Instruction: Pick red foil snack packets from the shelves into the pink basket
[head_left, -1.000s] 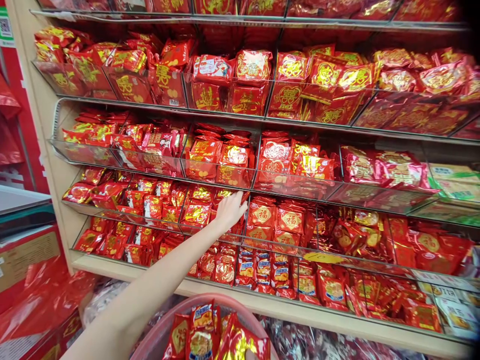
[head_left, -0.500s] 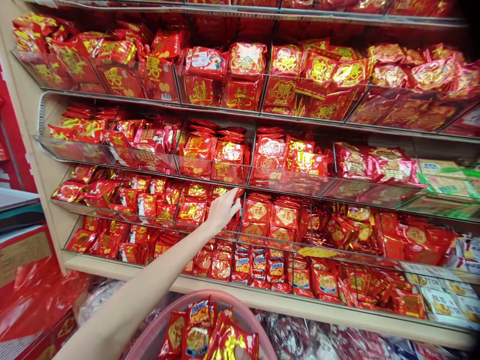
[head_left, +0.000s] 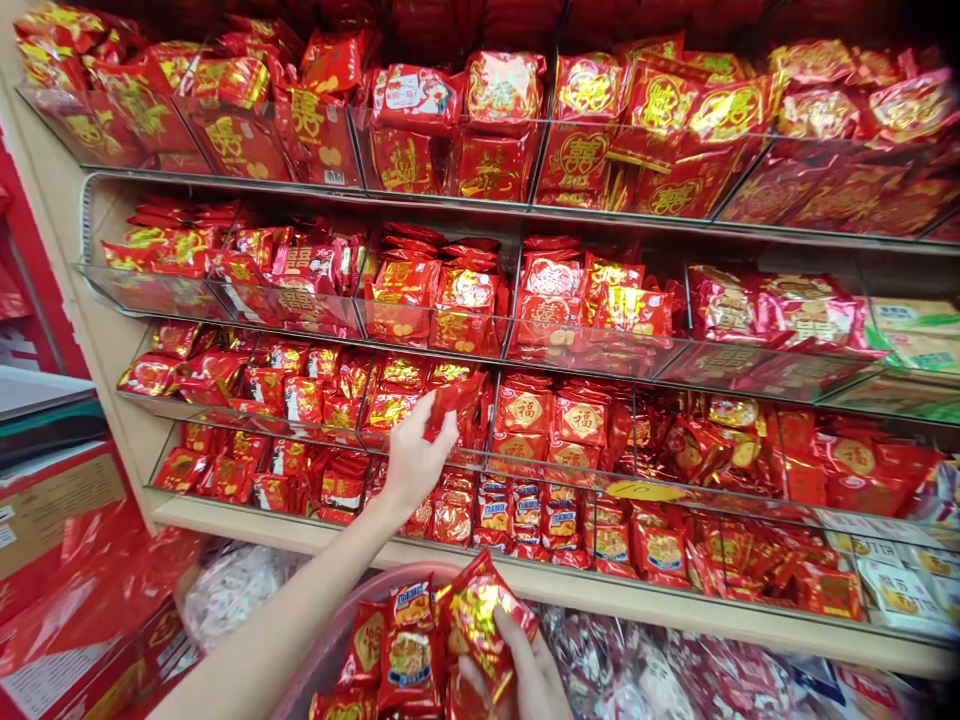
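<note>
My left hand (head_left: 416,460) is closed, pinching a small red snack packet (head_left: 454,398) between thumb and fingers. It is in front of a third-row shelf bin of red and gold packets (head_left: 397,370). Low in the view, my right hand (head_left: 534,675) grips a shiny red and gold snack packet (head_left: 484,615), or perhaps more than one. That hand is over the right part of a pink basket (head_left: 309,668). Inside the basket lie several red packets (head_left: 411,655), some with blue and white labels. The bottoms of the right fingers are hidden by the packet.
Shelves with clear plastic fronts (head_left: 600,345) hold rows of red packets in divided bins. A yellow oval tag (head_left: 646,490) sits on a lower front. Bagged goods (head_left: 622,665) lie beneath the bottom ledge. Red boxes (head_left: 67,490) stand at the left.
My left hand has drawn back from the bin, down and left, with a red packet now visible in its fingers. My right hand has risen into view with the shiny packet.
</note>
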